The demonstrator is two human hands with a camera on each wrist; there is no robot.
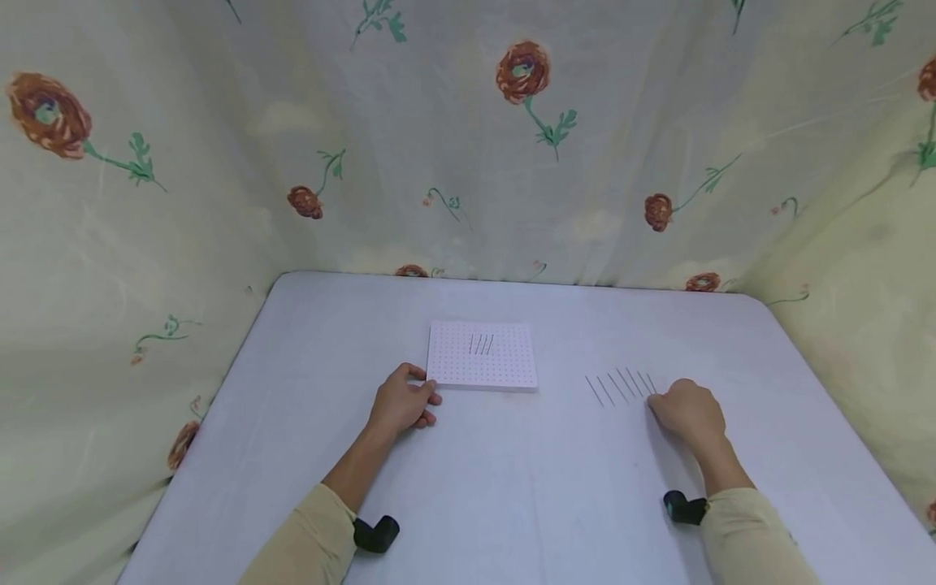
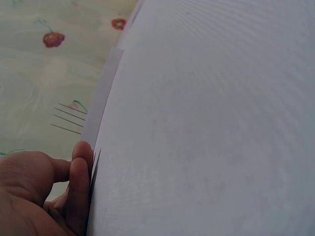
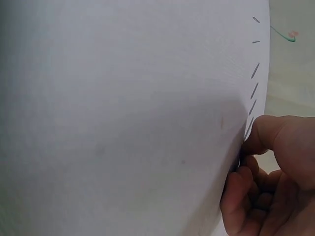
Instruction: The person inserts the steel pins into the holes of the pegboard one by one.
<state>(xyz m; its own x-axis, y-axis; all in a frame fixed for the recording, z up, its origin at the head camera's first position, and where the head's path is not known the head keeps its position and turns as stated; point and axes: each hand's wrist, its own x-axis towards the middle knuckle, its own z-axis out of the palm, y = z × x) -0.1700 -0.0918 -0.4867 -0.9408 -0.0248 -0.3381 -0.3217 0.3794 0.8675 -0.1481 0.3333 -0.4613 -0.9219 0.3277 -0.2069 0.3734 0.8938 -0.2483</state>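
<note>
A white perforated pegboard [image 1: 483,374] lies on the table, with several thin dark pins [image 1: 480,344] standing in its holes. My left hand [image 1: 405,402] holds the board's near left corner, thumb and index finger against its edges. In the left wrist view the fingertips [image 2: 80,172] meet at the board's side edge. To the right, several more thin pins [image 1: 617,386] lie in a slanted row on the table. At that row's right end, my right hand [image 1: 689,410] pinches the near end of the last pin [image 3: 249,127]; the thumb partly hides it.
The white table [image 1: 512,487] has its far edge against a hanging flowered cloth [image 1: 585,146], which also covers both sides. A dark device [image 1: 376,535] is worn at the left wrist, and a similar dark device [image 1: 684,508] at the right.
</note>
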